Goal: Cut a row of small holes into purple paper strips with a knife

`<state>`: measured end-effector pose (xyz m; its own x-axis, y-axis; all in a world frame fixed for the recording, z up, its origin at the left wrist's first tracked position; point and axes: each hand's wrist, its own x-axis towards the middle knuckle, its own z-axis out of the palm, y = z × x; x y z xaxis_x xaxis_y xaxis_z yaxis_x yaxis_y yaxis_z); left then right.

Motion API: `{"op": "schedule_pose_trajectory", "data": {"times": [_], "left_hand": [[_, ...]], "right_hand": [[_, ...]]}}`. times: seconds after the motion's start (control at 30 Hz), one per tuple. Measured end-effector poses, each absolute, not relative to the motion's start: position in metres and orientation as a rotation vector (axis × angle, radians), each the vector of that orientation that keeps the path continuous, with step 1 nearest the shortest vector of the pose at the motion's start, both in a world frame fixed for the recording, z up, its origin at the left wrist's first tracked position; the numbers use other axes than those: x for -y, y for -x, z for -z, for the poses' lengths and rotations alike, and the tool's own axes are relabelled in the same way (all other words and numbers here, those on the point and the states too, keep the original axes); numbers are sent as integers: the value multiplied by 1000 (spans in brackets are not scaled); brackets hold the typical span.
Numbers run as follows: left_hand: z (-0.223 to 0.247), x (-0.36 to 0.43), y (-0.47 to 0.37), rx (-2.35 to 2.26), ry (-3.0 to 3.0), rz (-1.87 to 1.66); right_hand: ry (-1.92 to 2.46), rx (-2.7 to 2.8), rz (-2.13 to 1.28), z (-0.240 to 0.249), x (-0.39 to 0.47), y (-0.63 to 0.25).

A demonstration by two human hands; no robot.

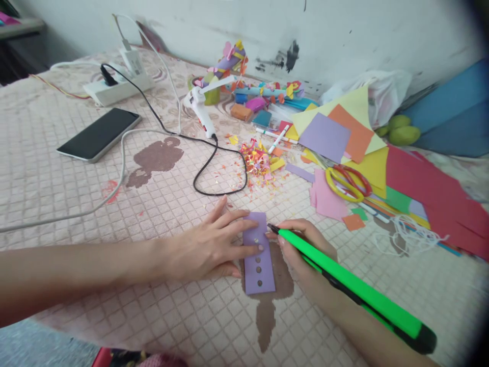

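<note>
A purple paper strip with a column of small round holes lies flat on the tablecloth in front of me. My left hand is open, its fingers spread over the strip's left side and holding it down. At the strip's right edge is my right hand, closed around a long green utility knife with black parts. The dark tip of the knife points at the upper right edge of the strip; whether it touches the paper I cannot tell.
A white glue gun with a looping black cord stands beyond my hands, near paper scraps. Scissors and coloured paper sheets lie to the right. On the left are a phone and a power strip.
</note>
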<state>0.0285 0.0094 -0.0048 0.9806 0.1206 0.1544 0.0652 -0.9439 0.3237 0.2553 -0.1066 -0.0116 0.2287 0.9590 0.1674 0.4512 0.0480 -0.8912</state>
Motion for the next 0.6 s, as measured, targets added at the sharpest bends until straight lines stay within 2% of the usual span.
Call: {"op": "schedule_pose_trajectory", "data": {"times": [0.13,0.3,0.47,0.6], "left_hand": [[7,-16,-29,-157,-2873,-320],[7,-29,-28,-532,-2979,-500],[7,-28,-28,-140,-2984,-345],[9,-26,-29,-321,-2978,-448]], "right_hand": [[1543,1396,-620,17,106,-254],[1539,1362,-648,16,106,-252],[1544,1395,-651,14,106,-253],[1540,1369,-666,18,105,-256]]}}
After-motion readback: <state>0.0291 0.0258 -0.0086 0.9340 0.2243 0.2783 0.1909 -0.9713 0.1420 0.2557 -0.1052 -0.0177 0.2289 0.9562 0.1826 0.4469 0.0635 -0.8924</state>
